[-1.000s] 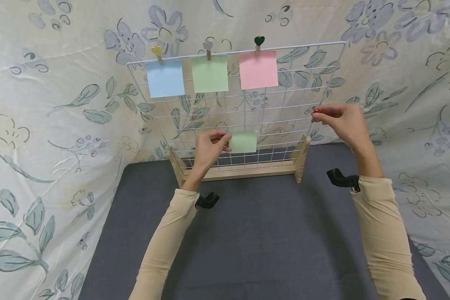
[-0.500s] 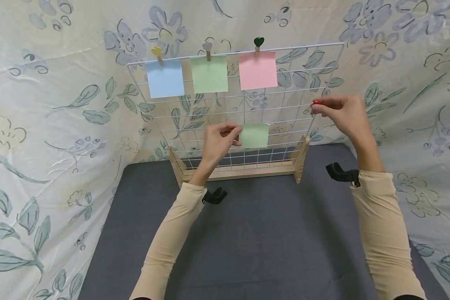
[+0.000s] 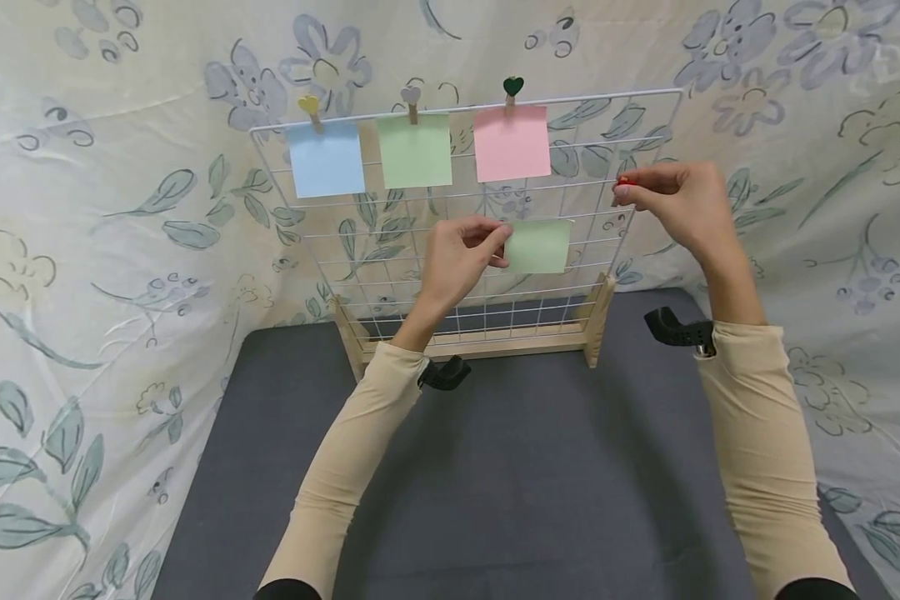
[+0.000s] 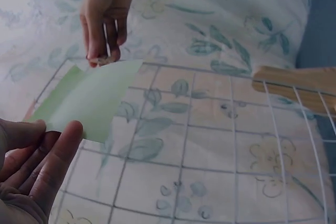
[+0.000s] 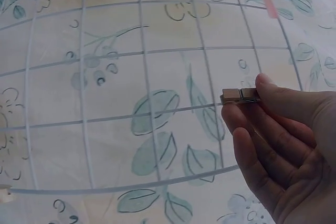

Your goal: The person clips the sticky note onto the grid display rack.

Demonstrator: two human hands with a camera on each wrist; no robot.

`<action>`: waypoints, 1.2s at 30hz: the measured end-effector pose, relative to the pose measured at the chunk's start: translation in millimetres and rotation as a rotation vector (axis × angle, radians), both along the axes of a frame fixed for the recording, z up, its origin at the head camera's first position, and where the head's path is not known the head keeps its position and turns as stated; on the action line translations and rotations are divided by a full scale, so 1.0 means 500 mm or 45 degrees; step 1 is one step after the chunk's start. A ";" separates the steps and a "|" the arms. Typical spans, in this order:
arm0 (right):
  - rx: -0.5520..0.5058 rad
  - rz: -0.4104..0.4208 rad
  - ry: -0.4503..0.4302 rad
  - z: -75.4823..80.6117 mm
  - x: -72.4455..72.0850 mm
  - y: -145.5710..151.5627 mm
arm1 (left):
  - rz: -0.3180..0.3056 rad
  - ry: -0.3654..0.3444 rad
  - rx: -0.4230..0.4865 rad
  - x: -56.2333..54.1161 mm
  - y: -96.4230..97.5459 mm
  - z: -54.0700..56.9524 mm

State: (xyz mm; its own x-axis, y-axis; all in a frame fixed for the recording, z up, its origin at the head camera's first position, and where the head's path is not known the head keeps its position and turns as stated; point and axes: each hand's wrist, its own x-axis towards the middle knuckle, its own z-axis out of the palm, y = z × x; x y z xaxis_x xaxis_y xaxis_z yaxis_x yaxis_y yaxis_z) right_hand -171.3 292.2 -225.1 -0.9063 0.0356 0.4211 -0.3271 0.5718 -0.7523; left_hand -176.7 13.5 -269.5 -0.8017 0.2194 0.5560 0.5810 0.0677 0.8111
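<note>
My left hand (image 3: 457, 257) pinches a green paper note (image 3: 538, 247) by its left edge, in front of the lower part of a white wire grid (image 3: 540, 315). In the left wrist view the note (image 4: 100, 98) bends slightly between thumb and fingers. Over by the grid's right side, my right hand (image 3: 686, 204) holds a small wooden clothespin (image 5: 239, 95) between thumb and fingers; a bit of red on it shows in the head view. Along the grid's top wire hang a blue note (image 3: 326, 160), another green note (image 3: 414, 152) and a pink note (image 3: 512, 143), each under a heart-topped clothespin.
Wooden feet (image 3: 594, 321) hold the grid upright at the back of a dark grey table (image 3: 540, 467). Behind it hangs a floral cloth (image 3: 142, 333). To the right of the pink note, the top wire (image 3: 615, 95) bears no paper.
My left hand has moved up and to the right with the green note. My right hand has risen with the clothespin. The hung notes stay in place.
</note>
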 end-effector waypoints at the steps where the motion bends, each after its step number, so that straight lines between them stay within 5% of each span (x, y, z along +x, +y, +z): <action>1: -0.017 0.008 0.006 0.003 0.000 0.000 | -0.007 0.008 0.002 0.002 0.004 0.006; 14: -0.068 0.030 0.056 0.040 0.003 0.008 | -0.065 0.070 0.054 0.016 0.040 0.092; 26: -0.090 0.025 0.218 0.130 0.003 0.010 | -0.032 0.087 0.094 -0.011 0.080 0.151; 36: -0.131 0.042 0.283 0.194 -0.023 -0.006 | 0.145 0.027 -0.002 -0.020 0.127 0.191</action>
State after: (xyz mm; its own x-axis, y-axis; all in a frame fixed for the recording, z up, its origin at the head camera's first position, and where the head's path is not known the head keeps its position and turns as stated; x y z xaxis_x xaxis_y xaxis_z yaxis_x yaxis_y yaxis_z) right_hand -182.5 289.4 -128.1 -0.7931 0.0601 0.6061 -0.5086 0.4822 -0.7133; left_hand -186.9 77.0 -173.9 -0.8096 0.1283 0.5729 0.5865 0.1359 0.7984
